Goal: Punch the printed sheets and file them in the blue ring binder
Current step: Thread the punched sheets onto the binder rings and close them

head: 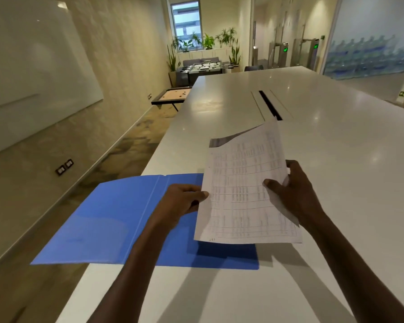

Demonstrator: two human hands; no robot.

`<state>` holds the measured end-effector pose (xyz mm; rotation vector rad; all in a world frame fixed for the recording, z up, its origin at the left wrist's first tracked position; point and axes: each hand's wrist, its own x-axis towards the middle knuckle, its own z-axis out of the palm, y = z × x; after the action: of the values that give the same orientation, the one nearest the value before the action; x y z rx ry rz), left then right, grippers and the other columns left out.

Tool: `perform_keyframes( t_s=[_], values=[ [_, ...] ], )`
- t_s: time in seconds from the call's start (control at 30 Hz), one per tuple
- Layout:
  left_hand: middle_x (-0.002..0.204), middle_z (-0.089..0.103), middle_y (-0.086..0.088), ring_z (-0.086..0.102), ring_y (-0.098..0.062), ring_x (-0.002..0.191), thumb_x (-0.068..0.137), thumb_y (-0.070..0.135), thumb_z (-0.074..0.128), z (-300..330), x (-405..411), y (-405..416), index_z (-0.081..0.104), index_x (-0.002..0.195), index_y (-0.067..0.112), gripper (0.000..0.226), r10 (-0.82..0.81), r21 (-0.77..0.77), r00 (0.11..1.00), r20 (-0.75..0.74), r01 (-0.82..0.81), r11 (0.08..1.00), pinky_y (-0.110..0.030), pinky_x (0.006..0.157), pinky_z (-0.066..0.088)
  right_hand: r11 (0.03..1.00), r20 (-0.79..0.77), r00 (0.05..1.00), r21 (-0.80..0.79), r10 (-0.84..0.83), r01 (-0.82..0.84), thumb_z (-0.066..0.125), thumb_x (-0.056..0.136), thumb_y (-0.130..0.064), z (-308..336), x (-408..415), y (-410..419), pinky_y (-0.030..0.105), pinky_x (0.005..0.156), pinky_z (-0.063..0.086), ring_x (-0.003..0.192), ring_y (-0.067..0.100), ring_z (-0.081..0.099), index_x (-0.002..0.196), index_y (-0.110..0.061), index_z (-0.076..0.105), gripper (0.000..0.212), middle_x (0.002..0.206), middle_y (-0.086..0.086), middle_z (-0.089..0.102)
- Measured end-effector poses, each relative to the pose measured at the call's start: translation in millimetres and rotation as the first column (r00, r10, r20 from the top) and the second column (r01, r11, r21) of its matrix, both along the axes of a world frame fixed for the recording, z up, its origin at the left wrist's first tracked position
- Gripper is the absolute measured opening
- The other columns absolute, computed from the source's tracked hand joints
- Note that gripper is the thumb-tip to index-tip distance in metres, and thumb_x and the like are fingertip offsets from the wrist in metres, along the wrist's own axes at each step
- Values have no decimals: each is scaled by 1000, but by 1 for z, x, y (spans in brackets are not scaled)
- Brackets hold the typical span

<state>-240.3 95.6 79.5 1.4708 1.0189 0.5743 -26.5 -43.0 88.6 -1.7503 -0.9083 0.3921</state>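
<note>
The printed sheets (240, 187), white pages with ruled tables, are held up above the table between both hands. My left hand (180, 201) pinches their left edge with thumb on top. My right hand (292, 190) grips the right edge, thumb across the front and fingers behind. The blue binder (117, 220) lies open and flat below them, its left cover overhanging the table's left edge. The sheets and my left arm hide part of its right cover. No hole punch shows in the head view.
The long white table (324, 159) stretches away, with a dark cable slot (269, 104) along its middle. Left of it runs a carpeted aisle beside a wall with a whiteboard (33, 66). A low game board (172, 95) and a foosball table (208, 67) stand at the far end.
</note>
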Motion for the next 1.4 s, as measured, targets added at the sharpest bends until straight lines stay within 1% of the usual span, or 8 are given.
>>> perform_keyframes(
  t_s=[0.07, 0.2, 0.33, 0.53, 0.63, 0.8, 1.17, 1.4],
  values=[
    [94, 77, -8, 75, -20, 89, 88, 9, 68, 2, -23, 13, 75, 99, 5, 13, 2, -31, 1000, -19, -3, 1000, -26, 76, 59, 1000, 9, 1000, -5, 15, -15, 63, 88, -16, -3, -18, 16, 24, 73, 49, 102, 19, 59, 129, -13, 39, 48, 127, 6, 59],
    [88, 77, -12, 74, -19, 74, 86, 8, 69, -1, -53, 31, 75, 91, 6, 7, 70, 21, 991, -115, -68, 997, -22, 59, 57, 999, 25, 999, -38, 37, -36, 63, 90, -16, -10, -48, 43, 10, 59, 38, 95, 11, 52, 130, -12, 37, 48, 128, 5, 58],
    [81, 75, -12, 70, -23, 75, 85, 10, 72, -11, -71, 44, 74, 80, 7, 7, 125, 146, 967, -224, -94, 985, -33, 71, 58, 996, 29, 998, -73, 60, -58, 62, 91, -16, -17, -68, 60, 8, 56, 38, 95, 9, 52, 131, -12, 36, 48, 130, 5, 56],
    [80, 72, -1, 63, -11, 70, 85, 14, 73, -24, -85, 55, 76, 85, 8, 7, 194, 323, 911, -363, -72, 944, -21, 56, 46, 993, -20, 996, -76, 91, -92, 63, 90, -11, -23, -89, 77, 10, 62, 42, 96, 10, 55, 130, -12, 39, 46, 128, 4, 58],
    [79, 73, -3, 65, -16, 68, 86, 15, 71, -27, -89, 60, 77, 78, 6, 13, 240, 367, 874, -424, -77, 927, -25, 57, 47, 991, 3, 994, -83, 106, -105, 62, 90, -10, -24, -96, 84, 8, 59, 41, 92, 8, 55, 130, -10, 39, 46, 126, 2, 58],
    [88, 73, -3, 66, -17, 77, 84, 15, 74, -32, -88, 67, 77, 82, 10, 7, 216, 333, 849, -482, -50, 942, -27, 66, 54, 990, 18, 994, -90, 110, -108, 61, 91, -10, -26, -98, 89, 8, 56, 41, 89, 6, 54, 130, -9, 38, 45, 127, 4, 57],
    [83, 71, 1, 62, -5, 72, 82, 16, 77, -27, -87, 73, 73, 85, 12, 6, 78, 231, 873, -481, 40, 972, -13, 51, 41, 988, 2, 995, -114, 101, -100, 63, 90, -10, -34, -88, 91, 8, 60, 41, 93, 8, 55, 130, -10, 38, 47, 129, 5, 58],
    [87, 71, -1, 63, -10, 78, 80, 18, 79, -18, -85, 86, 77, 89, 11, 12, -25, 166, 830, -557, 141, 976, -17, 60, 44, 987, 12, 994, -119, 112, -109, 63, 90, -11, -35, -83, 94, 10, 60, 42, 94, 9, 54, 130, -10, 36, 49, 129, 5, 57]
  ],
)
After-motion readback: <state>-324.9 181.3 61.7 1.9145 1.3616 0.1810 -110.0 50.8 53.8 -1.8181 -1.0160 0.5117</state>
